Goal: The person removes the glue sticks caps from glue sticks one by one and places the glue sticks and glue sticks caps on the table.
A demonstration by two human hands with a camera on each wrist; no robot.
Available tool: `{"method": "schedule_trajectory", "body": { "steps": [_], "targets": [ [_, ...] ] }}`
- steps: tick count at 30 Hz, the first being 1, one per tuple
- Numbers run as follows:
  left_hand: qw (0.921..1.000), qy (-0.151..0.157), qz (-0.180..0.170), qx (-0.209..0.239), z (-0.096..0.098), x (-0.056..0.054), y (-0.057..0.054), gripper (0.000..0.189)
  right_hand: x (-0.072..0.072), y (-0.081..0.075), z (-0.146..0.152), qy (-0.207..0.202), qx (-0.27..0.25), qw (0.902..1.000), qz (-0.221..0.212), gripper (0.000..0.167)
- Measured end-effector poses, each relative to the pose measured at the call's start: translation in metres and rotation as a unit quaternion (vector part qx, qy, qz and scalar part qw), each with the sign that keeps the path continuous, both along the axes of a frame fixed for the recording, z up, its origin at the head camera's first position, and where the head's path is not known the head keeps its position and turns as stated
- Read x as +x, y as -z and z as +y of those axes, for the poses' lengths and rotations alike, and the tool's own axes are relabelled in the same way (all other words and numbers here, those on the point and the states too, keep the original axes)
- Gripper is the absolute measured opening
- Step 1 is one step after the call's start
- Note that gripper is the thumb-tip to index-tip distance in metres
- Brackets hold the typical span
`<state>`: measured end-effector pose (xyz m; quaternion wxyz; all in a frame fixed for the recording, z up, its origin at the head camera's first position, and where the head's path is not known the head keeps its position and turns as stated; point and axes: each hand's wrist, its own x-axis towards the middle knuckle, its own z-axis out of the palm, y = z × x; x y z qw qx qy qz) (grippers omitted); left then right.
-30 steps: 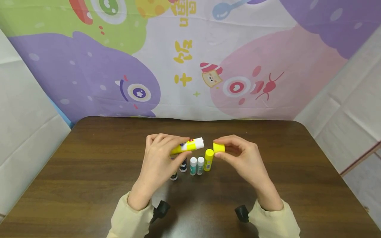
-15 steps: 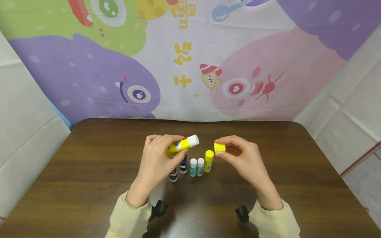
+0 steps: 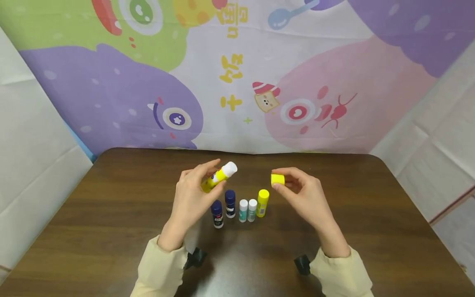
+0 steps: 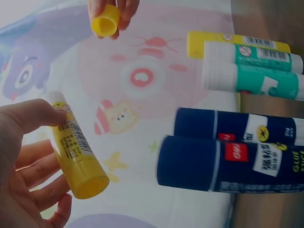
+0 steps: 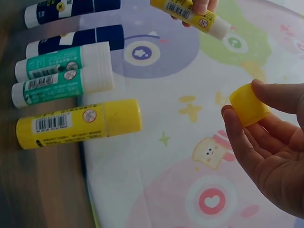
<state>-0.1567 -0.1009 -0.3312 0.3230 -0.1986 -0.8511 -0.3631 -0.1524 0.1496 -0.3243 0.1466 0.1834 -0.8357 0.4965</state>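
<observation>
My left hand (image 3: 191,196) grips a yellow glue stick (image 3: 216,178) above the table, tilted with its bare white end up and to the right. A yellow cap (image 3: 277,180) is pinched between the thumb and fingers of my right hand (image 3: 308,198), apart from the stick. The left wrist view shows the cap's hollow opening (image 4: 105,21). Below the hands stand two dark blue glue sticks (image 3: 230,204), two small green ones with white caps (image 3: 243,211) and a capped yellow one (image 3: 262,203), all upright in a loose row.
The brown wooden table (image 3: 111,231) reaches back to a printed cartoon cloth (image 3: 230,136). Pale cloth walls (image 3: 33,144) rise at both sides. A dark wrist mount (image 3: 302,265) juts inward from the right sleeve, and another (image 3: 195,258) from the left.
The glue stick in my left hand has swung steeper and drawn left, away from the cap. My right hand still pinches the cap, slightly higher. More of the dark blue sticks shows.
</observation>
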Motion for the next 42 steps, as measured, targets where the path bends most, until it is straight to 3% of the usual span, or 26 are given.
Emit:
{"method": "schedule_trajectory", "body": {
  "steps": [9, 17, 22, 30, 42],
  "targets": [
    [0.9994, -0.023, -0.026, 0.007, -0.005, -0.009, 0.011, 0.033, -0.009, 0.006, 0.003, 0.009, 0.001, 0.9999, -0.010, 0.028],
    [0.9978, -0.019, -0.064, 0.008, -0.010, -0.018, 0.020, 0.028, -0.018, 0.015, 0.003, 0.046, 0.079, 0.9955, -0.025, 0.028],
    [0.9957, -0.023, -0.090, 0.006, -0.014, -0.021, 0.024, 0.028, -0.021, 0.017, 0.002, 0.059, 0.100, 0.9931, -0.016, 0.031],
    [0.9896, -0.045, -0.135, 0.016, -0.016, -0.023, 0.031, 0.029, -0.026, 0.024, 0.005, 0.072, 0.129, 0.9887, -0.022, 0.024],
    [0.9775, -0.075, -0.196, 0.014, -0.017, -0.028, 0.041, 0.028, -0.033, 0.034, 0.009, 0.071, 0.163, 0.9810, -0.076, 0.031]
  ]
}}
